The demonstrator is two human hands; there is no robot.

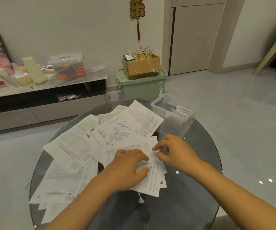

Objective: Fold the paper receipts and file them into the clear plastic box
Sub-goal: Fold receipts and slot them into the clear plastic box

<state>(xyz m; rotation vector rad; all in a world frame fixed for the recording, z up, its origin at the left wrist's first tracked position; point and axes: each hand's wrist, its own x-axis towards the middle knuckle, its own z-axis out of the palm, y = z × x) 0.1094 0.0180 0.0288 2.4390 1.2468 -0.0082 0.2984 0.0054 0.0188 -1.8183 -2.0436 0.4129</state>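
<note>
On the round glass counter (200, 163) a loose spread of paper receipts (87, 146) fans out from the middle toward the left and far edges, most with their long axes running from near-left to far-right. The clear plastic box (175, 113) stands at the far right edge, long axis running from far-left to near-right, open top up, with a few folded papers (181, 111) upright inside. Near the middle, the left hand (129, 165) lies on a receipt (152, 176) whose long axis points away from the person, fingers loosely curved and pressing it down. The right hand (175, 151) pinches that receipt's far right part between thumb and fingertips.
</note>
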